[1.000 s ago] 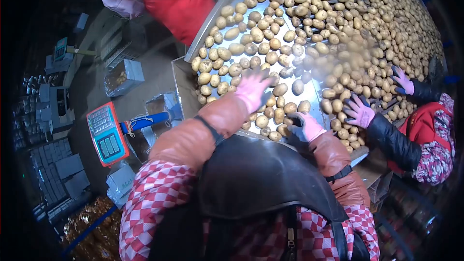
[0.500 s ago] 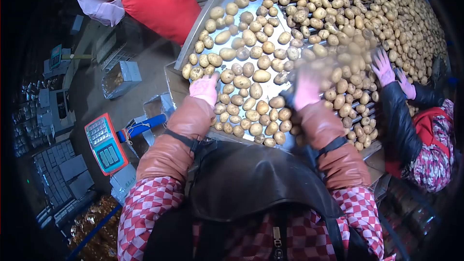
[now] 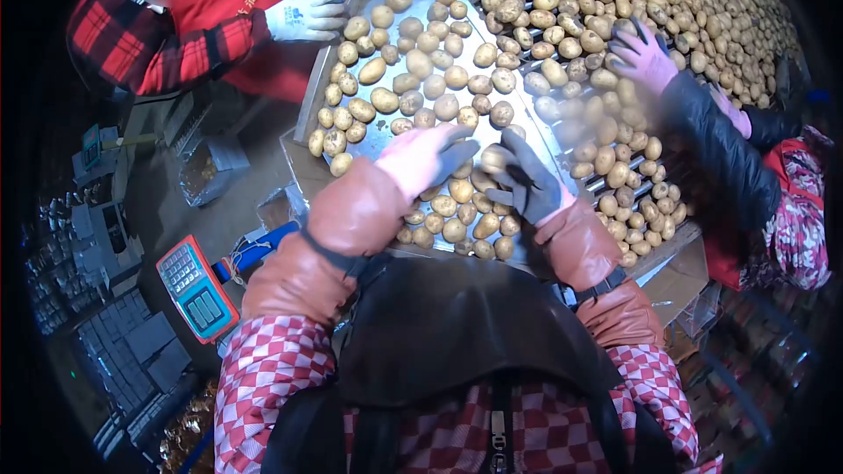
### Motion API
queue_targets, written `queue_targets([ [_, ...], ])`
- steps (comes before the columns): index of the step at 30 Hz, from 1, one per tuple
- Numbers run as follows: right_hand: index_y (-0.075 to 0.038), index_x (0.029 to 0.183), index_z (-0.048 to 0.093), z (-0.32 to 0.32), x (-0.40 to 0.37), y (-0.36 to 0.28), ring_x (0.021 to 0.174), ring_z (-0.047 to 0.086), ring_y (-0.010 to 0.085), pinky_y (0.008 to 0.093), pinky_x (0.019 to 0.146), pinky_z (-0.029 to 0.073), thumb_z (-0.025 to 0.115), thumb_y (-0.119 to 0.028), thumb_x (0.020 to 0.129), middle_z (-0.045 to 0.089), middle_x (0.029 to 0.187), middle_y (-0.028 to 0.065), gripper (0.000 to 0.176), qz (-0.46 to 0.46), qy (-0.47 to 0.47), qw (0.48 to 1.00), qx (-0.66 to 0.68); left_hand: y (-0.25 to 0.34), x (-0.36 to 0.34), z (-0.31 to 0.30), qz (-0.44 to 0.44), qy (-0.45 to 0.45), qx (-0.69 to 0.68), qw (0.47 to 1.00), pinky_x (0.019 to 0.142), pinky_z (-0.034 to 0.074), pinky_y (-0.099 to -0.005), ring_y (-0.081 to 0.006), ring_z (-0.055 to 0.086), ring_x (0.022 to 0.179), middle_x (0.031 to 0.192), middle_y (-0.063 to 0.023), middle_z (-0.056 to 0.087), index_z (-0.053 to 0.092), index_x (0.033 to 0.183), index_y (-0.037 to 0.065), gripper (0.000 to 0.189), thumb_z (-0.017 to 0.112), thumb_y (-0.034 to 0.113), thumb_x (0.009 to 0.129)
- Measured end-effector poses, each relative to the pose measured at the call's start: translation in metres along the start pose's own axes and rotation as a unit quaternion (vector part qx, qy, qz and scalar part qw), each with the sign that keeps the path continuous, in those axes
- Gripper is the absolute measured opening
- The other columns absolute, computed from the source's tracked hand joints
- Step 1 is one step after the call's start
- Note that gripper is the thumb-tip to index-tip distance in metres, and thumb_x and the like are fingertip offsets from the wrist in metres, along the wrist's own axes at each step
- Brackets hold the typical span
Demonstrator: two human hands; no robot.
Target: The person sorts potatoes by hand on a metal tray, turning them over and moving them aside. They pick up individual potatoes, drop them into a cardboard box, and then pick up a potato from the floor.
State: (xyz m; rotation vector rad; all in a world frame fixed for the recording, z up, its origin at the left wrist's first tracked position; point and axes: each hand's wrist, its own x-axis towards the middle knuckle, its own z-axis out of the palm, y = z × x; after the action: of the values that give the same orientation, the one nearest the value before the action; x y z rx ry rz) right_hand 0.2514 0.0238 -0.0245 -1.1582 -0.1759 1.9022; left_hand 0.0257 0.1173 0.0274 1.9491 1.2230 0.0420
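Loose potatoes (image 3: 384, 100) lie across a metal sorting table (image 3: 479, 41) in front of me. My left hand (image 3: 423, 160), in a pink glove with grey fingers, reaches over the potatoes with its fingers stretched out, palm down. To its right, my right hand (image 3: 534, 183) is turned with its grey palm side partly showing. Its thumb and fingers curve around one potato (image 3: 494, 159), slightly blurred. More potatoes (image 3: 454, 230) sit between my wrists near the table's front edge.
Opposite on the left, a co-worker's white-gloved hand (image 3: 307, 17) rests by the table's raised edge. At right, another co-worker's pink-gloved hand (image 3: 644, 57) touches the potatoes on the rollers. A scale display (image 3: 198, 288) and an open box (image 3: 213, 171) stand at left.
My right hand has moved left and turned, now around a potato. My left hand has moved right over the potatoes. A co-worker's white-gloved hand has appeared at the table's left edge.
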Motion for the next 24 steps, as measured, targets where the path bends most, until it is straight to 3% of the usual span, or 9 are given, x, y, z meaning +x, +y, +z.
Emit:
queue_targets([
  [2, -0.004, 0.137, 0.053, -0.012, 0.01, 0.004, 0.095, 0.06, 0.0103, 0.023, 0.082, 0.05, 0.056, -0.03, 0.1, 0.063, 0.117, 0.0035, 0.045, -0.015, -0.074, 0.996, -0.05, -0.007, 0.043, 0.016, -0.116, 0.04, -0.163, 0.979, 0.099, 0.048, -0.0442, -0.039, 0.059, 0.119, 0.127, -0.0194, 0.064, 0.06, 0.133, 0.014, 0.046, 0.063, 0.036, 0.092],
  [4, -0.008, 0.126, 0.061, -0.019, 0.008, -0.008, 0.08, 0.054, 0.0068, 0.0193, 0.061, 0.041, 0.062, -0.029, 0.094, 0.062, 0.102, -0.001, 0.038, 0.016, -0.074, 0.99, -0.116, -0.025, 0.076, 0.025, 0.087, 0.218, 0.125, 0.964, 0.11, 0.039, -0.0484, -0.04, 0.046, 0.133, 0.143, -0.0184, 0.051, 0.056, 0.137, 0.016, 0.052, 0.064, 0.038, 0.091],
  [7, -0.008, 0.121, 0.064, -0.044, -0.029, -0.016, 0.073, 0.053, 0.0058, 0.018, 0.061, 0.042, 0.056, -0.025, 0.097, 0.059, 0.094, -0.0033, 0.031, -0.012, 0.055, 0.997, -0.061, -0.063, 0.045, 0.037, 0.145, 0.1, 0.254, 0.951, 0.117, 0.024, -0.0582, -0.0439, 0.03, 0.143, 0.153, -0.0177, 0.039, 0.054, 0.139, 0.016, 0.055, 0.065, 0.039, 0.09],
  [10, -0.007, 0.125, 0.061, -0.111, -0.061, -0.013, 0.075, 0.054, 0.0057, 0.0154, 0.061, 0.044, 0.051, -0.021, 0.1, 0.061, 0.102, 0.0007, 0.031, -0.065, -0.035, 0.997, -0.01, -0.093, -0.022, 0.045, 0.115, 0.127, 0.195, 0.966, 0.112, 0.036, -0.0526, -0.0434, 0.038, 0.138, 0.147, -0.019, 0.044, 0.052, 0.141, 0.016, 0.054, 0.067, 0.028, 0.09],
  [12, -0.006, 0.126, 0.061, -0.106, -0.082, 0.002, 0.075, 0.054, 0.006, 0.0144, 0.058, 0.042, 0.051, -0.022, 0.1, 0.061, 0.099, 0.0022, 0.032, -0.14, 0.107, 0.969, -0.174, -0.111, -0.058, 0.053, 0.053, 0.126, 0.205, 0.969, 0.111, 0.036, -0.0524, -0.0431, 0.04, 0.134, 0.144, -0.0187, 0.047, 0.053, 0.14, 0.016, 0.052, 0.066, 0.026, 0.091],
  [16, -0.007, 0.125, 0.063, -0.089, -0.081, 0.023, 0.075, 0.057, 0.0086, 0.0211, 0.061, 0.046, 0.051, -0.027, 0.101, 0.061, 0.094, 0.0018, 0.034, -0.143, 0.114, 0.962, -0.205, -0.109, -0.077, 0.082, -0.016, 0.176, 0.21, 0.962, 0.114, 0.028, -0.0572, -0.0371, 0.043, 0.135, 0.14, -0.0145, 0.052, 0.059, 0.131, 0.016, 0.045, 0.066, 0.025, 0.088],
  [17, -0.008, 0.123, 0.064, -0.089, -0.073, 0.019, 0.074, 0.057, 0.0101, 0.0237, 0.065, 0.048, 0.054, -0.028, 0.1, 0.061, 0.09, 0.0012, 0.033, -0.014, 0.119, 0.99, -0.069, -0.099, -0.073, 0.093, 0.071, 0.228, 0.23, 0.943, 0.113, 0.028, -0.0584, -0.0355, 0.045, 0.132, 0.135, -0.014, 0.055, 0.06, 0.127, 0.014, 0.043, 0.067, 0.026, 0.087],
  [21, -0.002, 0.125, 0.063, -0.079, -0.073, 0.021, 0.075, 0.061, 0.0123, 0.0257, 0.063, 0.049, 0.061, -0.024, 0.097, 0.065, 0.087, 0.0048, 0.035, -0.07, 0.05, 0.979, -0.185, -0.057, -0.068, 0.082, 0.286, 0.023, 0.252, 0.924, 0.113, 0.027, -0.0608, -0.0417, 0.036, 0.138, 0.144, -0.0128, 0.047, 0.054, 0.135, 0.023, 0.052, 0.068, 0.029, 0.085],
  [24, -0.002, 0.125, 0.064, -0.095, -0.087, 0.017, 0.073, 0.061, 0.0125, 0.0255, 0.059, 0.048, 0.06, -0.021, 0.098, 0.064, 0.084, 0.0046, 0.033, -0.06, 0.114, 0.975, -0.183, -0.103, -0.072, 0.077, 0.134, 0.115, 0.236, 0.956, 0.11, 0.035, -0.0534, -0.0386, 0.041, 0.134, 0.143, -0.0111, 0.049, 0.062, 0.124, 0.019, 0.041, 0.068, 0.032, 0.086],
])
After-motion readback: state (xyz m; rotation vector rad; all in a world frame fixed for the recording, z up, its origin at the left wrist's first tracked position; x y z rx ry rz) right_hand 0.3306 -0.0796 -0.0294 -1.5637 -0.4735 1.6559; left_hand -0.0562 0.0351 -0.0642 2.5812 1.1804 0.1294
